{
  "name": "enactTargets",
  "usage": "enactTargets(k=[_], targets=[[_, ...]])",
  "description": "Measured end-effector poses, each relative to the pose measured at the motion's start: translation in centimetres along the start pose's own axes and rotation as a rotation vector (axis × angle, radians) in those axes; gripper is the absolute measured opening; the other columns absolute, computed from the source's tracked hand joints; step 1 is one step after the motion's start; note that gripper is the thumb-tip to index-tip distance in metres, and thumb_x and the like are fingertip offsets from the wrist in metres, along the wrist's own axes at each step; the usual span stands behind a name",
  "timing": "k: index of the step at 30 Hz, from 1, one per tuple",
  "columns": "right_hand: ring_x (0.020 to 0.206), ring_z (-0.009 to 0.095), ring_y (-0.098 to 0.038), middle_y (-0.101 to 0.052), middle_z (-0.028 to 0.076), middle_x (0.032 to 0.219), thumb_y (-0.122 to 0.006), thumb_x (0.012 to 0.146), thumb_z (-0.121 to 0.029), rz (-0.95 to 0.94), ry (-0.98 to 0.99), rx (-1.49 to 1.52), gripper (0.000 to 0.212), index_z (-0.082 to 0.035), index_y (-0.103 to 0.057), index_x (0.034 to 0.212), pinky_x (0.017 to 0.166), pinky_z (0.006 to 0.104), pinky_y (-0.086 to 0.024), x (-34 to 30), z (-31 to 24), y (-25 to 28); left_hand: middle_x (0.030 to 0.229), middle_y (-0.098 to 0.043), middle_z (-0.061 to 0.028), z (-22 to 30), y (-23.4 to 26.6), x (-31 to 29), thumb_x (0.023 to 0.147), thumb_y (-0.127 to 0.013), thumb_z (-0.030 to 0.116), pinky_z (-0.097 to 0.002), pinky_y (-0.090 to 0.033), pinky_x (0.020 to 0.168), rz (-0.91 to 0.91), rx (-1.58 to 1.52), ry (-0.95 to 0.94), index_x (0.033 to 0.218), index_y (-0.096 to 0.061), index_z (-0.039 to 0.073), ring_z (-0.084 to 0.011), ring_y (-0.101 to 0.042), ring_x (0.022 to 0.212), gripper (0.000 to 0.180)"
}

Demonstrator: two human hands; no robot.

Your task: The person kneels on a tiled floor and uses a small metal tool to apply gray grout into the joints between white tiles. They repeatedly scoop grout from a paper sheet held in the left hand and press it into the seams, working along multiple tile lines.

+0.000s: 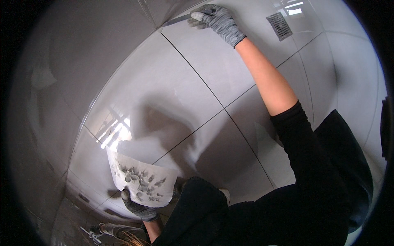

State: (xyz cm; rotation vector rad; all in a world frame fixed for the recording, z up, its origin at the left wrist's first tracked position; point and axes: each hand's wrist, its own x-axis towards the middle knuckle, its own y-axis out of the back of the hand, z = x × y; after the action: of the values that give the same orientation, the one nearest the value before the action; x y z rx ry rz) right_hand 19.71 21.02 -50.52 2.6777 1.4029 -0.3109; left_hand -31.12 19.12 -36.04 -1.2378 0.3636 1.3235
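My right hand (217, 23), in a grey knit glove, reaches far forward. Its fingers close round a narrow, flat grey scraper (177, 19), whose tip lies at the seam where floor meets wall, near the end of a dark tile joint. Low on the left, my left hand (139, 208) wears a matching glove. It grips the edge of a curved white sheet (143, 180), thumb on top, the other fingers hidden beneath. Dark grey paste is smeared in dabs over the sheet's face.
Glossy light floor tiles (188, 98) with dark joints stretch between my arms. A grey wall (53, 90) rises along the left. At the upper right is a square floor drain grate (279, 26). Orange-brown bristles (133, 238) and a metal-framed tool (94, 233) lie at the bottom left.
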Motion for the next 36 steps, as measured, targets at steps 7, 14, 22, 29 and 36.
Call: enactTargets(k=[7, 14, 22, 29, 36], targets=[[0.08, 0.02, -0.067, -0.067, 0.013, 0.091, -0.063, 0.085, -0.016, 0.202, 0.053, -0.034, 0.024, 0.003, -0.061, 0.099, 0.068, 0.0254, -0.054, -1.7, 0.0, 1.9, 0.137, -0.039, -0.0133, -0.2, 0.9, 0.3, 0.084, -0.049, 0.043, -0.0521, -0.029, 0.102, -0.003, 0.047, -0.06, 0.137, -0.034, 0.007, -0.0337, -0.039, 0.122, 0.065], [0.074, 0.017, -0.065, -0.066, 0.013, 0.085, -0.061, 0.086, -0.013, 0.73, 0.444, -0.303, 0.015, 0.0, -0.062, 0.092, 0.062, 0.0252, -0.054, -2.8, -0.7, 7.5, 0.136, -0.039, -0.014, -0.5, -0.5, 0.6, 0.088, -0.04, 0.048, -0.0502, -0.03, 0.102, -0.08, 0.073, -0.052, 0.138, -0.031, 0.007, -0.0336, -0.04, 0.121, 0.065], [0.077, 0.017, -0.064, -0.063, 0.01, 0.087, -0.057, 0.088, -0.014, 0.811, 0.514, -0.234, 0.018, 0.001, -0.057, 0.097, 0.071, 0.0289, -0.055, -15.3, -15.3, -2.7, 0.134, -0.041, -0.017, 2.1, -2.6, -1.4, 0.073, -0.063, 0.042, -0.0521, -0.036, 0.099, -0.292, -0.035, 0.029, 0.137, -0.031, 0.004, -0.0351, -0.044, 0.119, 0.081], [0.065, 0.019, -0.062, -0.064, 0.012, 0.076, -0.063, 0.083, -0.022, -0.049, -0.131, 0.289, 0.022, -0.003, -0.059, 0.095, 0.06, 0.0317, -0.051, -31.4, -21.2, -22.9, 0.128, -0.047, -0.0204, 8.0, 1.3, -7.3, 0.075, -0.064, 0.036, -0.0488, -0.042, 0.097, -0.441, -0.216, 0.014, 0.135, -0.033, 0.002, -0.0346, -0.05, 0.114, 0.075], [0.046, 0.019, -0.057, -0.063, 0.013, 0.067, -0.061, 0.084, -0.017, -0.224, -0.45, 0.377, 0.018, -0.002, -0.061, 0.094, 0.042, 0.0271, -0.046, -34.7, -24.1, -31.5, 0.125, -0.049, -0.0206, 13.2, 4.5, -13.6, 0.08, -0.061, 0.036, -0.0493, -0.044, 0.095, -0.46, -0.334, -0.015, 0.134, -0.034, 0.0, -0.0343, -0.054, 0.11, 0.07]])
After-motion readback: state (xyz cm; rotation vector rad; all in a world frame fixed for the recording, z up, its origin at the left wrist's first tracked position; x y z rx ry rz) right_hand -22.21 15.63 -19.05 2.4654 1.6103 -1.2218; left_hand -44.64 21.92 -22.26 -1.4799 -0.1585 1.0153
